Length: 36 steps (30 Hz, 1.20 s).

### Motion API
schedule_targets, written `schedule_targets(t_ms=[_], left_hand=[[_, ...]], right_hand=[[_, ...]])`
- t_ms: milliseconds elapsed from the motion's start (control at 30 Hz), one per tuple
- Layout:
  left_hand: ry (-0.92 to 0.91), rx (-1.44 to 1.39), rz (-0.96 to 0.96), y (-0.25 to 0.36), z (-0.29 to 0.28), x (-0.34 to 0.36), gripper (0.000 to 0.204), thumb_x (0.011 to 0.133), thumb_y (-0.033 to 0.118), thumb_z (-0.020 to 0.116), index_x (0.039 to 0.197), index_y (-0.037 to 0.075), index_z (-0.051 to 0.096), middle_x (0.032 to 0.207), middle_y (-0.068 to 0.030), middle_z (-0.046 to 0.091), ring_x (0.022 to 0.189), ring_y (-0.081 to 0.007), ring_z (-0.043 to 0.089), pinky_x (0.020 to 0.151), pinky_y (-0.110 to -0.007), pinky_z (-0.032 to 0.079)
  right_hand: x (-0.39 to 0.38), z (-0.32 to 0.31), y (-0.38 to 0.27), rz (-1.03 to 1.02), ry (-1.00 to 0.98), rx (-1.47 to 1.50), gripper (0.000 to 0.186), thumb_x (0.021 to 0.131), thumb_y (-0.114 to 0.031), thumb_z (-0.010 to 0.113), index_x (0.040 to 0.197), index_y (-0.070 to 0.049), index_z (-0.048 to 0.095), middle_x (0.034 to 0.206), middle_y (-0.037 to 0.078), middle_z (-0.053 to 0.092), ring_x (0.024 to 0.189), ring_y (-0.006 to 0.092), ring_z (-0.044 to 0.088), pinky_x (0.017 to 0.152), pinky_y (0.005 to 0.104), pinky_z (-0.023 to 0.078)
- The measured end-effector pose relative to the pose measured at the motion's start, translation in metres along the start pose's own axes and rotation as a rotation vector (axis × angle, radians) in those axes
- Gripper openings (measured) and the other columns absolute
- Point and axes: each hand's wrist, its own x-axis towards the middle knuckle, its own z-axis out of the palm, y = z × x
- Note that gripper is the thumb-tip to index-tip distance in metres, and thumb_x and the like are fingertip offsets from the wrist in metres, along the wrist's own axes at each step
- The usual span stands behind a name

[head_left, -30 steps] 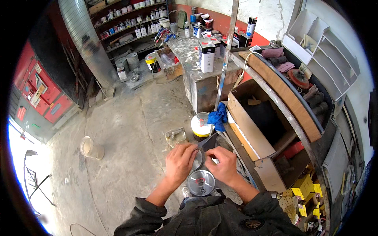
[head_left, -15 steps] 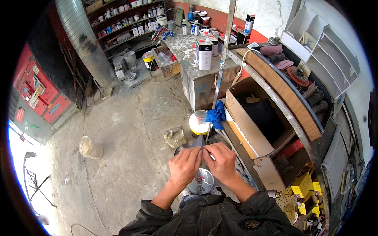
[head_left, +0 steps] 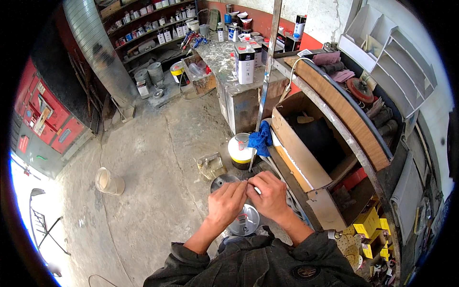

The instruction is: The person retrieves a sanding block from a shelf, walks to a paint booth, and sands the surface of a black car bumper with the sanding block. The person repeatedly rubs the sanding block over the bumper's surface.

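My left hand [head_left: 225, 203] and my right hand [head_left: 268, 193] meet in front of my body, fingertips touching. Both are closed in a pinch on a thin sheet, mostly hidden by the fingers; a pale sliver [head_left: 257, 190] of it shows under my right thumb. Just beyond my left hand sits a round dark grey lid [head_left: 224, 181]. Below the hands is a round metal can lid [head_left: 245, 221] with a red handle. A dirty translucent jug [head_left: 212, 165] and a white-topped bucket [head_left: 240, 147] stand on the floor beyond.
On the right, a cardboard box [head_left: 301, 165] rests under a curved shelf. A blue cloth [head_left: 261, 138] hangs by a metal post [head_left: 267, 81]. A workbench [head_left: 224, 69] bears paint cans. A plastic bucket [head_left: 110, 181] stands on the left floor. Yellow boxes [head_left: 367, 222] lie lower right.
The dark grey pointed sheet that rose above my fingertips is no longer seen upright, so the round grey lid behind shows more. My hands stay nearly in place.
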Motion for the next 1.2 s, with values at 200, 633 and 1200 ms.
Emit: schedule_targets(t_ms=[200,633,1200], left_hand=[[0.022,-0.067,-0.066,0.005,0.002,-0.006,0.022,0.082,0.004,0.076,0.104,0.003,0.073,0.09,-0.009,0.074,0.076,-0.0257,0.072,0.065,-0.036,0.058],[0.053,-0.194,-0.047,-0.002,0.001,-0.019,0.02,0.084,0.004,0.076,0.104,0.003,0.073,0.091,-0.0124,0.075,0.075,-0.0281,0.073,0.063,-0.037,0.058],[-0.337,-0.359,-0.151,-0.018,-0.026,0.018,0.011,0.09,0.015,0.068,0.091,0.005,0.065,0.081,-0.0147,0.067,0.072,-0.0375,0.067,0.064,-0.045,0.053]], right_hand=[[-0.003,0.001,0.007,0.095,-0.049,0.26,0.007,0.083,-0.007,0.072,0.086,-0.002,0.067,0.083,0.012,0.065,0.078,0.0328,0.065,0.067,0.0413,0.052],[-0.007,0.0,0.012,0.224,-0.189,0.531,0.006,0.087,-0.005,0.069,0.087,0.001,0.067,0.08,0.013,0.062,0.076,0.0305,0.064,0.067,0.0396,0.05],[0.006,-0.019,0.018,0.267,-0.552,0.361,0.022,0.101,-0.02,0.061,0.107,0.001,0.064,0.093,0.018,0.07,0.085,0.0324,0.069,0.077,0.0399,0.053]])
